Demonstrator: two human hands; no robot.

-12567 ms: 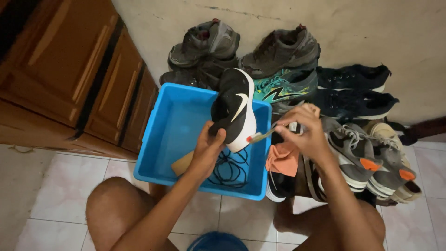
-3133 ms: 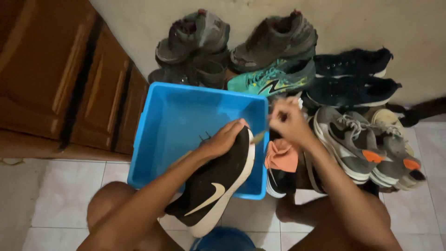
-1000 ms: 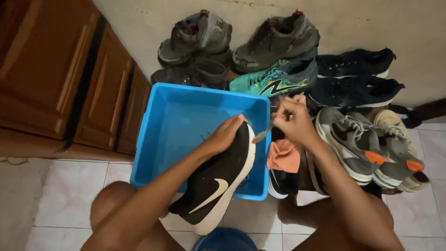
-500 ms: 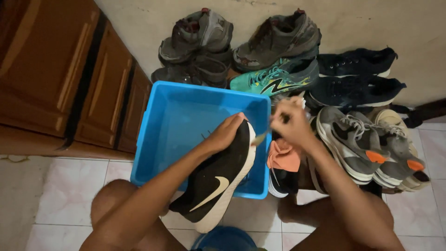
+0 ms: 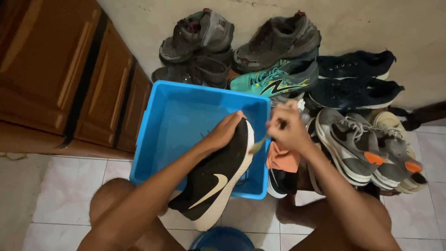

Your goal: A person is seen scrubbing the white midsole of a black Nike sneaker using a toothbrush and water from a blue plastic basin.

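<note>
My left hand (image 5: 224, 131) grips the toe of a black sneaker with a white sole (image 5: 216, 179), held tilted over the near right corner of a blue plastic tub (image 5: 163, 139). My right hand (image 5: 285, 126) holds a small brush (image 5: 258, 143) whose head touches the white sole edge near the toe. The heel of the sneaker points toward my lap.
Several shoes line the wall behind and right of the tub: grey hiking shoes (image 5: 278, 37), a teal sneaker (image 5: 274, 80), dark navy shoes (image 5: 355, 79), grey sneakers with orange patches (image 5: 360, 146). An orange cloth (image 5: 282, 158) lies beside the tub. A wooden cabinet (image 5: 65, 74) stands left. A blue round object (image 5: 223, 239) sits between my knees.
Since 12.6 s ago the sneaker was turned and lowered so its heel points toward me. Over the last second my right hand moved the brush slightly down along the sole edge.
</note>
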